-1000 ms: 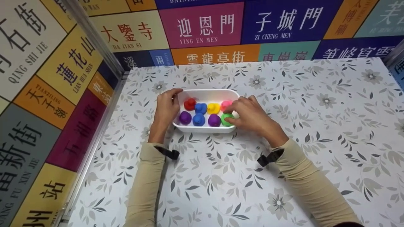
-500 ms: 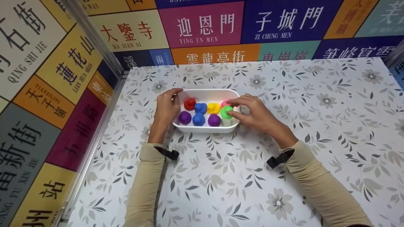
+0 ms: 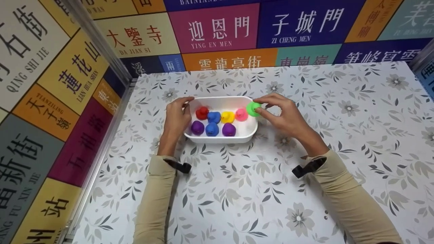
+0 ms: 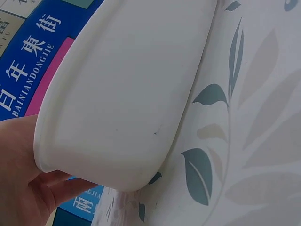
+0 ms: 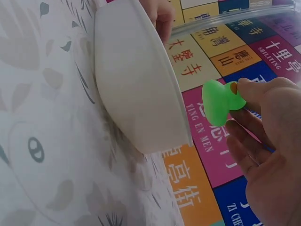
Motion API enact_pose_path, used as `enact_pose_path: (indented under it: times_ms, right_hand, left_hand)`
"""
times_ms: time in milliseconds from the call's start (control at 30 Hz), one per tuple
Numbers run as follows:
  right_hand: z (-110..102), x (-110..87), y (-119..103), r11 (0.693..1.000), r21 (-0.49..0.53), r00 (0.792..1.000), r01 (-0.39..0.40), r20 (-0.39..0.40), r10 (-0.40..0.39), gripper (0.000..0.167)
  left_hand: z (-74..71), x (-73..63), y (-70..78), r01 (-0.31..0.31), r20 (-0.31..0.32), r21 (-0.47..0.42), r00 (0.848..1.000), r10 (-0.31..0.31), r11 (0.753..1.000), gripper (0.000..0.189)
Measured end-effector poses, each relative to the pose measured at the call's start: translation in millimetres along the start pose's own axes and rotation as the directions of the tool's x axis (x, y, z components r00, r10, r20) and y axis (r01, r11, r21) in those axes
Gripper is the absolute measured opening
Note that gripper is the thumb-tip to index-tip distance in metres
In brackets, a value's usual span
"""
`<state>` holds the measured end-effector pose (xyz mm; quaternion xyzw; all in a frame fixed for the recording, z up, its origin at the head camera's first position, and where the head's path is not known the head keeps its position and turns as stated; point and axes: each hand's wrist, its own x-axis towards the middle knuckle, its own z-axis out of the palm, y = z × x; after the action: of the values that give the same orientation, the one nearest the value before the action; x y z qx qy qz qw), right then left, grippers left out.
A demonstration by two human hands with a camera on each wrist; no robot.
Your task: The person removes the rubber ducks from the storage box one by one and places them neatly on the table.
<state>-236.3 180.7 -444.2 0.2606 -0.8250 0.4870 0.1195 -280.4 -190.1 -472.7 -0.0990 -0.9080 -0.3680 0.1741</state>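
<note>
My right hand (image 3: pixel 288 113) pinches a bright green rubber duck (image 3: pixel 253 109) between thumb and fingers, over the right rim of a white plastic tub (image 3: pixel 220 139). In the right wrist view the green duck (image 5: pixel 217 102) is up off the tub, its orange beak near the thumb. My left hand (image 3: pixel 176 117) grips the tub's left end, fingers at the rim. Inside are a red duck (image 3: pixel 202 113), a blue one, a yellow duck (image 3: pixel 227 117) and a pink duck (image 3: pixel 241 114) at the back; a purple, a blue and another purple one sit in front.
The tub stands on a table with a white leaf-and-flower cloth (image 3: pixel 237 189). Behind it rises a wall of coloured panels (image 3: pixel 217 27) with printed characters, and another such panel wall (image 3: pixel 67 84) runs along the left side.
My right hand has lifted the green duck from the tub's front right corner and carried it up and right to the rim. The left hand keeps its place on the tub.
</note>
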Motion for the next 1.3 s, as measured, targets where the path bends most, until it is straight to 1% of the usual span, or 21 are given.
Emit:
enact_pose_path:
  times_ms: [133, 233, 300, 400, 533, 600, 667, 800, 867, 1100, 1300]
  right_hand:
    - [-11.1, 3.2, 6.3, 1.000, -0.008, 0.999, -0.017, -0.049, 0.017, 0.031]
    - [-16.8, 4.6, 12.8, 0.998, -0.012, 0.996, -0.057, -0.077, 0.056, 0.031]
    - [-19.1, 4.8, 18.3, 0.996, -0.008, 0.993, -0.089, -0.079, 0.088, 0.032]
    - [-21.2, 4.7, 27.6, 0.990, 0.000, 0.989, -0.140, -0.052, 0.140, 0.033]
    - [-22.4, 4.3, 38.6, 0.979, -0.021, 0.979, -0.201, 0.027, 0.202, 0.033]
    - [-22.1, 4.0, 43.5, 0.973, -0.055, 0.971, -0.226, 0.061, 0.229, 0.033]
    - [-21.1, 3.4, 48.0, 0.962, -0.084, 0.960, -0.261, 0.087, 0.268, 0.033]
    - [-17.2, 2.5, 54.8, 0.945, -0.093, 0.938, -0.313, 0.124, 0.323, 0.033]
    - [-15.1, 2.5, 56.8, 0.939, -0.084, 0.932, -0.333, 0.125, 0.341, 0.033]
    - [-10.3, 3.6, 59.7, 0.929, -0.079, 0.923, -0.362, 0.111, 0.369, 0.033]
    - [-8.6, 4.6, 59.5, 0.926, -0.113, 0.925, -0.361, 0.081, 0.370, 0.033]
  left_hand:
    - [-2.7, -0.2, 1.7, 0.021, -0.003, 0.004, 1.000, -0.021, 1.000, 0.035]
    - [-4.3, 0.7, 2.9, 0.027, 0.001, 0.010, 1.000, -0.027, 1.000, 0.036]
    - [-5.1, 1.1, 3.2, 0.027, 0.003, 0.013, 1.000, -0.027, 1.000, 0.036]
    - [-5.6, 1.9, 3.2, 0.019, 0.001, 0.018, 1.000, -0.019, 1.000, 0.036]
    - [-5.2, 2.7, 3.1, 0.008, -0.008, 0.023, 1.000, -0.008, 1.000, 0.036]
    - [-4.4, 3.0, 3.0, 0.007, -0.013, 0.023, 1.000, -0.006, 1.000, 0.036]
    - [-3.4, 3.2, 2.7, 0.008, -0.015, 0.025, 1.000, -0.007, 1.000, 0.035]
    - [-2.0, 2.5, 2.3, 0.018, -0.015, 0.031, 1.000, -0.017, 0.999, 0.035]
    - [-1.5, 2.1, 2.0, 0.024, -0.012, 0.035, 1.000, -0.023, 0.999, 0.034]
    - [0.2, 1.2, 2.9, 0.044, -0.002, 0.031, 0.999, -0.044, 0.999, 0.034]
    - [3.2, 1.5, 4.6, 0.033, -0.001, 0.024, 0.999, -0.033, 0.999, 0.035]
